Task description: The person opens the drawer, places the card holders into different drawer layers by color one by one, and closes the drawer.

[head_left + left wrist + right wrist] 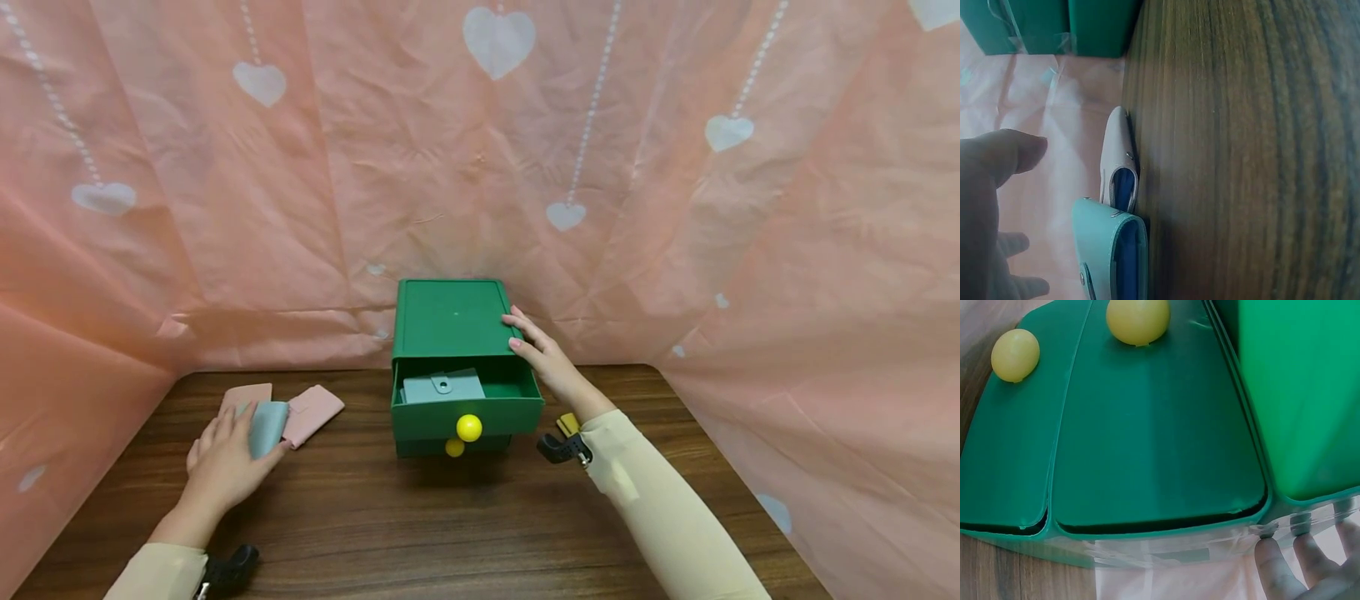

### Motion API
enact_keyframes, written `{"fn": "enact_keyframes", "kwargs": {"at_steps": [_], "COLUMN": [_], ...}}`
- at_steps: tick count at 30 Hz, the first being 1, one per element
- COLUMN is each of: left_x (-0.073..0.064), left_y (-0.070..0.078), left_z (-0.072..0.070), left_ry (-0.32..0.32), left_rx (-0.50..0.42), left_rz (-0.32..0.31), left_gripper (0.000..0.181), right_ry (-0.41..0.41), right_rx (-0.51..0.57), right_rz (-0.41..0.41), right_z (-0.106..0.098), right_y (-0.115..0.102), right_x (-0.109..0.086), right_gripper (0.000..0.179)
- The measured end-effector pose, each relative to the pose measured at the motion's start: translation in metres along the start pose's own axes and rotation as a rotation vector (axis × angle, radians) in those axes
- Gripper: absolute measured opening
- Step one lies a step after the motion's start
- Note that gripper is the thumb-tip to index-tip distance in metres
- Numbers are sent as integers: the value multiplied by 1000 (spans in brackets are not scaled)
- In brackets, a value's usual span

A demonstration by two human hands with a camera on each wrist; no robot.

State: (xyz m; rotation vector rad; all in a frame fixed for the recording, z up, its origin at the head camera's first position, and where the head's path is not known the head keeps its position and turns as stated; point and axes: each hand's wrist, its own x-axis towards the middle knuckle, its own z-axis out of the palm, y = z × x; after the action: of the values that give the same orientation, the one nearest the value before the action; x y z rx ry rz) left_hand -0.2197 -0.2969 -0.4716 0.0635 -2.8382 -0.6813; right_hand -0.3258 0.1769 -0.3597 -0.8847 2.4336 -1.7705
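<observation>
A green drawer cabinet (453, 321) stands at the back of the table, its upper drawer (420, 422) pulled out. Inside that drawer lies a pale blue snap wallet (463, 385). My right hand (553, 367) rests its fingertips on the cabinet's right top edge; in the right wrist view its fingers (1275, 569) touch the side. On the left, my left hand (225, 458) hovers over a light blue wallet (267, 427), fingers spread and apart from it in the left wrist view. Two pink wallets, one right (317, 412) and one behind (247, 394), lie beside it.
A small yellow item (568, 423) sits right of the cabinet, partly hidden by my right wrist. Yellow round knobs (469, 427) stick out from the drawer fronts. A pink curtain (480, 183) with white hearts encloses the wooden table (465, 533) at the back and sides.
</observation>
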Motion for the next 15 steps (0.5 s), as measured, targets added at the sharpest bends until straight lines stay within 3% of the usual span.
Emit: {"fn": "enact_keyframes", "kwargs": {"at_steps": [15], "left_x": [7], "left_y": [-6], "left_z": [5], "left_ry": [-117], "left_rx": [-5], "left_rz": [-67], "left_gripper": [102], "right_ry": [-11], "right_rx": [0], "right_rz": [44], "right_z": [-1], "right_y": [-1], "right_x": [3], "right_gripper": [51]}}
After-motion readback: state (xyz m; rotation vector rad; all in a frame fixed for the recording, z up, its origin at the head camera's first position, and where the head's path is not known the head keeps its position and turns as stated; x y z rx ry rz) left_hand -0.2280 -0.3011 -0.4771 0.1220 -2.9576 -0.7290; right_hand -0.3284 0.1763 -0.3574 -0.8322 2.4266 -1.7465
